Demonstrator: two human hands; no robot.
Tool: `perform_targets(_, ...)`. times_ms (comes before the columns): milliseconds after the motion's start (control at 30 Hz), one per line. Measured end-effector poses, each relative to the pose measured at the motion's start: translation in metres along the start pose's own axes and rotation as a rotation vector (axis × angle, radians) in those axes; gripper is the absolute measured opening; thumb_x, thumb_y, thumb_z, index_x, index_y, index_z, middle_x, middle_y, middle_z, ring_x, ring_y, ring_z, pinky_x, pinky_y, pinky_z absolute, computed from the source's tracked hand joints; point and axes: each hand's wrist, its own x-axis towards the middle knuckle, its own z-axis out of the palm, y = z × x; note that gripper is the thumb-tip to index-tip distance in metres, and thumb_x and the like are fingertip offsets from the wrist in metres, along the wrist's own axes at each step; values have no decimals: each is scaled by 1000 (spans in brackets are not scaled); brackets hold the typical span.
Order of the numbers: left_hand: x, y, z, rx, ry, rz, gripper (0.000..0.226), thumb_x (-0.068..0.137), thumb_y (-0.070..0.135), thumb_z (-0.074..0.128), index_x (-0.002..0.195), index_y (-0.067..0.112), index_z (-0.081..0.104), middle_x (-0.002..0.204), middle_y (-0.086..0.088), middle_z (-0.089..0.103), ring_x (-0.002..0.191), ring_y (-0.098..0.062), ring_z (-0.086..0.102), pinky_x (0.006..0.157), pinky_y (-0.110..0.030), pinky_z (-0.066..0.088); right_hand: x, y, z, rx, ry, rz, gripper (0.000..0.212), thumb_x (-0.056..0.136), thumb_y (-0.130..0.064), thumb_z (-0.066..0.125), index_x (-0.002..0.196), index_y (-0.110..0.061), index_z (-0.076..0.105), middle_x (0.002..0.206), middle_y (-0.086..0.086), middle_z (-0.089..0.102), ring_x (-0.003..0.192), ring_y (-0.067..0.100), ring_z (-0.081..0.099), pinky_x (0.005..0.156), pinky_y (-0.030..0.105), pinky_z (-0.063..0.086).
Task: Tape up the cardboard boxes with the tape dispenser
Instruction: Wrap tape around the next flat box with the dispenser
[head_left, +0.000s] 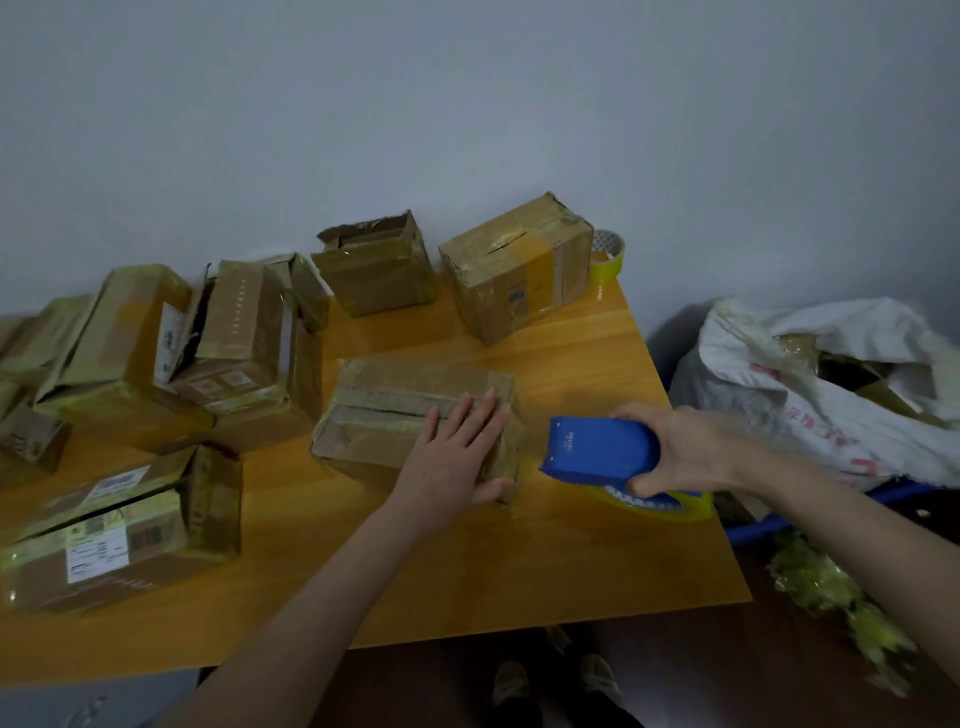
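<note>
While the left hand (457, 447) lies flat on the box (395, 410), fingers straight and together, likely pinning the flaps shut, the right hand (685, 447) has its fingers wrapped round the blue dispenser (597, 447) just right of the box, nose toward it, apparently lined up for a strip. More boxes (244, 353) crowd left of and behind the box on the wooden counter (519, 561). A white sack (831, 374) slumps off to the right, under a plain grey wall (467, 104).

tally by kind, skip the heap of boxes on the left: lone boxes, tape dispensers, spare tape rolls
lone cardboard boxes: 3
tape dispenser: 1
spare tape roll: 1
total: 5
</note>
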Motion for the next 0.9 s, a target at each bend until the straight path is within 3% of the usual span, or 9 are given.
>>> perform_targets(200,-2,1,3,-33,35,24,79,78,69,9,144,32,-13,153,9,-18,146,-21,-10,119,-49,-3,33,-29,-1,-94,-49,-16,75,76,-50,68,141,-39,32,94,-10,54,85,18,54,64,31,49)
perform_targets(333,-5,0,2,-12,7,7,75,91,63,28,141,33,-19,150,10,-26,147,-19,-15,120,-48,-4,55,-32,-17,-66,-146,-36,71,68,-51,72,132,-45,42,101,-13,58,95,18,57,80,37,54)
perform_targets(467,-3,-2,4,-25,21,21,75,81,66,14,143,34,-14,151,12,-22,148,-21,-10,120,-49,-2,66,-31,-24,85,-236,-48,60,58,-55,75,112,-47,51,98,-20,60,94,13,59,85,33,51)
perform_targets(567,-6,-2,2,-25,19,15,77,83,66,16,147,33,-11,151,12,-22,148,-21,-10,120,-49,-3,67,-35,-26,189,-270,-10,51,69,-45,76,116,-35,59,100,-13,65,91,10,62,83,30,51)
perform_targets(733,-8,2,-4,7,-18,9,77,95,56,39,152,32,-8,157,8,-21,147,-20,-14,119,-48,-6,57,-31,-16,73,-185,102,44,63,-52,74,96,-26,62,85,-3,64,78,17,60,73,40,52)
perform_targets(833,-9,4,-7,-44,-4,-19,77,94,51,44,153,32,-2,160,8,-13,148,-19,-12,119,-48,-5,46,-29,-24,332,-131,116,48,62,-40,78,106,-24,65,102,0,70,90,18,65,84,39,54)
perform_targets(900,-9,7,-7,-91,45,-41,74,94,51,45,153,30,5,161,9,-8,148,-18,-7,120,-47,-4,36,-30,-33,480,-63,116,39,62,-35,80,97,-26,65,99,-1,69,88,17,66,79,33,54)
